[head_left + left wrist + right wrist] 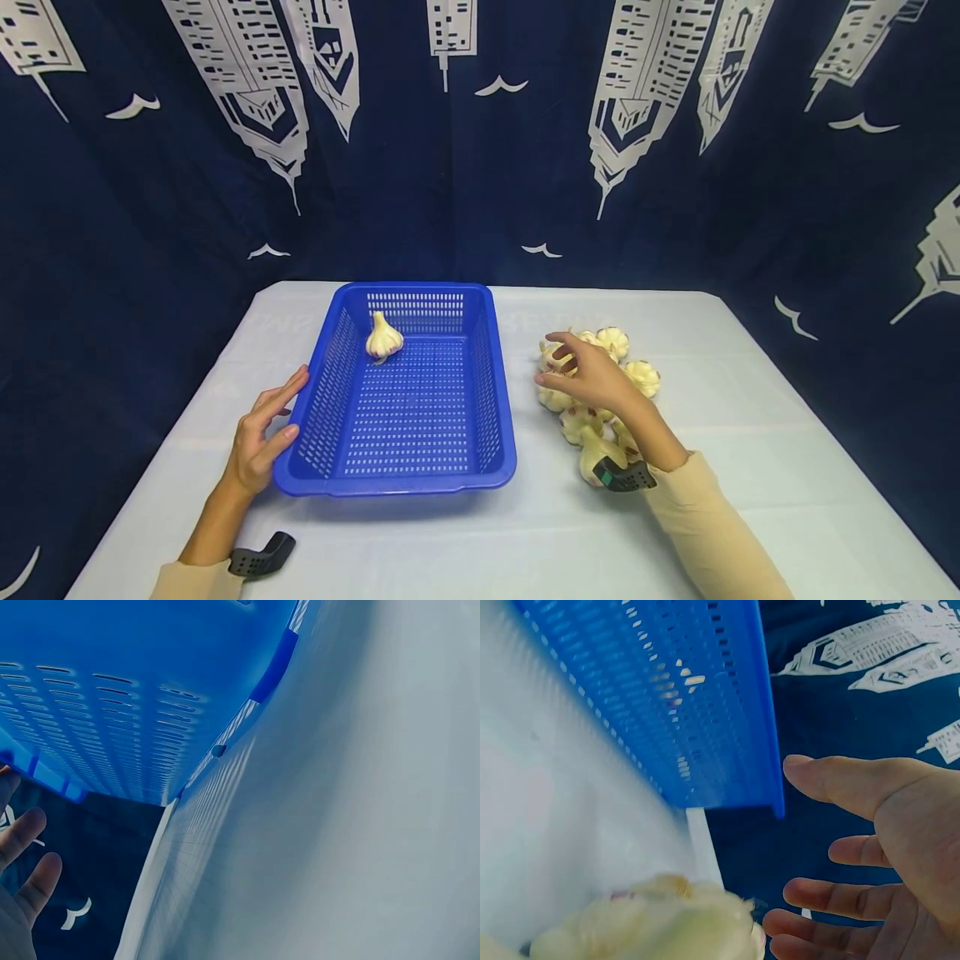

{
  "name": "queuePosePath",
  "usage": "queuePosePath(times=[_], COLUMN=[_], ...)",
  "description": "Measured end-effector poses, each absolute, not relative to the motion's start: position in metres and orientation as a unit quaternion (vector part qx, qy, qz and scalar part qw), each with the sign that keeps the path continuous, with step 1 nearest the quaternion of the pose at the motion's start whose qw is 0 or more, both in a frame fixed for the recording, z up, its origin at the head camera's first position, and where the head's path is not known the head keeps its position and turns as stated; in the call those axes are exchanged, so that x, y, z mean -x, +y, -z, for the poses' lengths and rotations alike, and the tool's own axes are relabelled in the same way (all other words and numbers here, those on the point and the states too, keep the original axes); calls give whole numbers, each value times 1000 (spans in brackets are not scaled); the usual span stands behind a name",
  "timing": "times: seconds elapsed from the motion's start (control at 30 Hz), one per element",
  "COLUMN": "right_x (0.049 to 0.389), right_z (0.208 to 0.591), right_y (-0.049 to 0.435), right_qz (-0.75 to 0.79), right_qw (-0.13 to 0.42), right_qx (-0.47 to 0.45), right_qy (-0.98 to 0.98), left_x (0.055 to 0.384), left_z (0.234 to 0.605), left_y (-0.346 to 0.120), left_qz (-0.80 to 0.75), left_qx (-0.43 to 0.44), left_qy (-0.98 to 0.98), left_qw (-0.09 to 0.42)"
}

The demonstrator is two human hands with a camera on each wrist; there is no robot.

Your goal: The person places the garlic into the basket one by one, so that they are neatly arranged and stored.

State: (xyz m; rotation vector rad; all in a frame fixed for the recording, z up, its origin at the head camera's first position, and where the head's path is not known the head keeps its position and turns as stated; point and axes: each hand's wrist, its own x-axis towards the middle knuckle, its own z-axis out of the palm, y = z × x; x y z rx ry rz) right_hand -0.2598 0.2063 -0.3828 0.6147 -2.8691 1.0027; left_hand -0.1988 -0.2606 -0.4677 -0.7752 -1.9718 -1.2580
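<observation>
A blue perforated plastic basket [397, 486] sits on the white-covered table. Inside it, toward the back left, one garlic bulb [384, 340] stands with its stem up. My left hand [258, 437] rests its fingertips and thumb against the basket's left rim. To the right of the basket, my right hand [592, 377] hovers over a pile of several garlic bulbs [642, 377], thumb and fingers apart with nothing between them. Part of the pile is hidden under that hand and wrist. In the right wrist view, a blurred garlic bulb [652, 926] lies below the spread fingers.
A white cloth [420, 550] covers the table. Behind it hangs a dark blue curtain [450, 183] with white building and bird prints. A larger garlic bulb [597, 454] lies at the near end of the pile, close to the right wrist's black strap [630, 477].
</observation>
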Motion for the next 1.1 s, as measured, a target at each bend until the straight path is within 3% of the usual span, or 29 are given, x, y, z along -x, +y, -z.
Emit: queuePosePath(times=[1.1], right_x=[266], right_z=[413], right_y=[211], right_qz=[-261], right_qw=[21], right_qx=[-197], right_qy=[-945], left_x=[198], left_z=[467], left_y=[-261], left_qz=[481], left_qx=[292], left_qy=[-758], left_qw=[331])
